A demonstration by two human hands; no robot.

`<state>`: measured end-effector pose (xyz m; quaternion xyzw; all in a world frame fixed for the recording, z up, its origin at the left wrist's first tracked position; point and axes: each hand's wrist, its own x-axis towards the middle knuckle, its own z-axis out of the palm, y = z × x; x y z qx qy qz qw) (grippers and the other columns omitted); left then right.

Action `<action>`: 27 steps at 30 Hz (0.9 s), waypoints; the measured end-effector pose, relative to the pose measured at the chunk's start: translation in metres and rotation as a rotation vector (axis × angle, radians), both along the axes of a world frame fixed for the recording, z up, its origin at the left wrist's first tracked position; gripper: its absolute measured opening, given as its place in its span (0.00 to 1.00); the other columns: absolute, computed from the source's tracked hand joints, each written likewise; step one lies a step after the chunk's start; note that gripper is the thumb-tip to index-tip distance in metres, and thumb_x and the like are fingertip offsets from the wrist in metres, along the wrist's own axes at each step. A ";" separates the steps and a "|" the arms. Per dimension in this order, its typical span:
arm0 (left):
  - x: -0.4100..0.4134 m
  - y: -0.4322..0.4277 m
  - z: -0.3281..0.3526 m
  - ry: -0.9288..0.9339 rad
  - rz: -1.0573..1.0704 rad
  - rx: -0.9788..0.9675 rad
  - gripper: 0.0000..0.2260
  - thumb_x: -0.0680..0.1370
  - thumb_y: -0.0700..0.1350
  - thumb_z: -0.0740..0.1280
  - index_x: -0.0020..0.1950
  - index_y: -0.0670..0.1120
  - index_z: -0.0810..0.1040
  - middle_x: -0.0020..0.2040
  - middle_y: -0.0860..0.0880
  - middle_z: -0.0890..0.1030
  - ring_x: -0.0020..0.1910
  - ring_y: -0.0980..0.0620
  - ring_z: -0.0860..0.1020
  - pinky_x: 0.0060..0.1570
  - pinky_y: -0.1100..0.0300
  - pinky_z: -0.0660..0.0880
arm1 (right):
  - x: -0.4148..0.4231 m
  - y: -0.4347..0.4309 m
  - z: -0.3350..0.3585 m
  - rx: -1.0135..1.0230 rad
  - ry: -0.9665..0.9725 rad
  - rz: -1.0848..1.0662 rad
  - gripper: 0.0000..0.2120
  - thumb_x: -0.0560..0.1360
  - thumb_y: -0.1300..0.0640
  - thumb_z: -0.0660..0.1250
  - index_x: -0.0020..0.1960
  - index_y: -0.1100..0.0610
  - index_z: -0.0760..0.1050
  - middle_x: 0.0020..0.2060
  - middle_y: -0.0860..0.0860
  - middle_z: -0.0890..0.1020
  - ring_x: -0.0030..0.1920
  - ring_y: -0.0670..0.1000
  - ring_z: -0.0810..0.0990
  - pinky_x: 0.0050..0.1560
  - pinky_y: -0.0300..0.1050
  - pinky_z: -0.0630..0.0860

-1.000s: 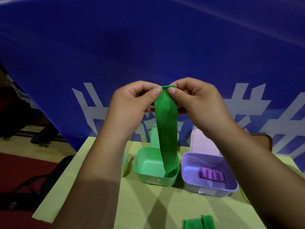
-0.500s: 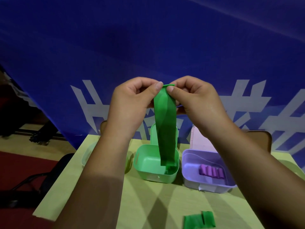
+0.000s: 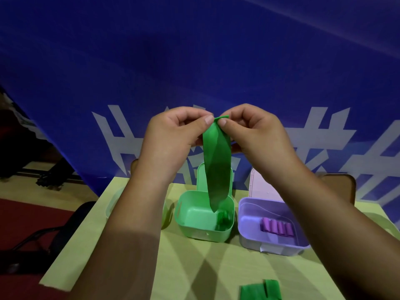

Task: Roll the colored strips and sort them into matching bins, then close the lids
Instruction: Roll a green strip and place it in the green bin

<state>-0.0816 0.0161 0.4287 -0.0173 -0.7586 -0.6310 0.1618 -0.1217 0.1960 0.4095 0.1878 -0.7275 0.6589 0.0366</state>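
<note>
There are one green bin, one purple bin, four purple rolls in it, and one hanging green strip.

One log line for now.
left hand, right hand: pinch green strip top | strip: hangs unrolled | green bin, purple bin: open | purple rolls: in purple bin

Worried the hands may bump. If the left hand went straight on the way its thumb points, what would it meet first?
The left hand points rightward; past the green strip that it pinches, it would probably meet the right hand first, whose thumb faces it, though depth is unclear.
</note>
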 end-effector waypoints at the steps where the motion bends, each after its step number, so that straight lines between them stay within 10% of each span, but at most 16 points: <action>1: -0.001 0.000 -0.001 0.008 0.008 -0.015 0.04 0.81 0.43 0.75 0.55 0.47 0.88 0.47 0.48 0.89 0.47 0.50 0.89 0.46 0.58 0.85 | 0.000 0.000 0.000 -0.004 -0.008 0.014 0.03 0.82 0.56 0.72 0.53 0.56 0.83 0.39 0.53 0.88 0.43 0.54 0.89 0.48 0.58 0.87; 22: -0.011 -0.005 -0.005 -0.033 -0.069 0.145 0.07 0.79 0.35 0.75 0.56 0.43 0.88 0.50 0.45 0.89 0.51 0.46 0.88 0.52 0.54 0.85 | -0.014 -0.001 -0.006 -0.083 -0.009 0.001 0.03 0.81 0.57 0.74 0.52 0.56 0.85 0.39 0.55 0.85 0.42 0.53 0.85 0.51 0.53 0.84; 27: -0.015 -0.003 -0.007 -0.034 -0.087 0.221 0.11 0.78 0.31 0.74 0.57 0.44 0.88 0.49 0.41 0.84 0.48 0.47 0.85 0.52 0.55 0.84 | -0.017 -0.007 -0.008 -0.102 -0.041 0.006 0.03 0.78 0.54 0.74 0.50 0.52 0.86 0.42 0.58 0.84 0.44 0.58 0.83 0.56 0.65 0.82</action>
